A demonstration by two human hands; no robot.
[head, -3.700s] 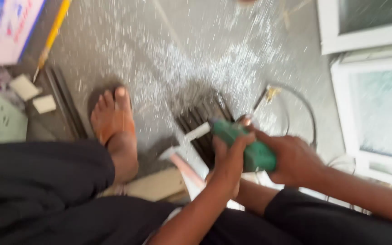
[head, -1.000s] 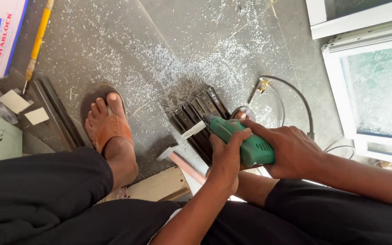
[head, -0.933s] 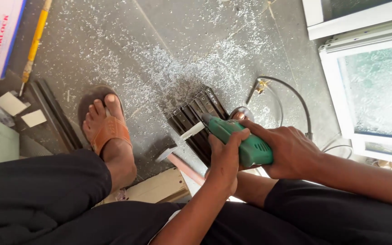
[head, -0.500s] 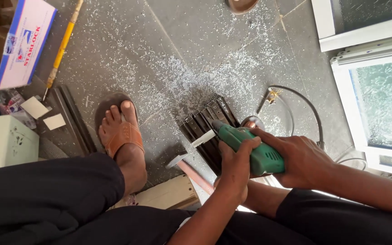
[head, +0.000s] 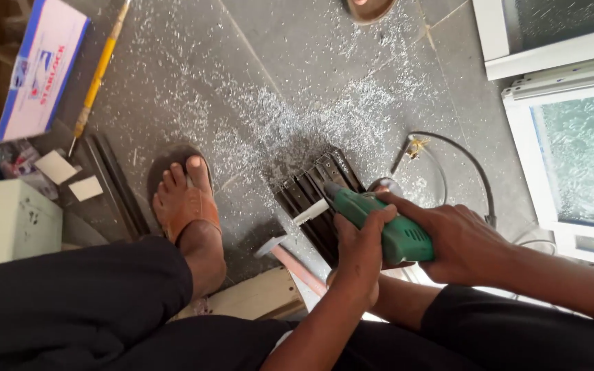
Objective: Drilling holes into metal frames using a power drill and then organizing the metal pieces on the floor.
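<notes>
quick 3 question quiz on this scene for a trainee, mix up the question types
1. True or false: both hands grip the green drill.
2. Multiple choice: What covers the grey floor around the dark metal profiles? A) water B) metal shavings C) sand
3. Fill in: The foot beside the profiles wears a brown ____.

Key:
1. True: the left hand wraps the drill's front and the right hand holds its rear.
2. B
3. sandal
</notes>
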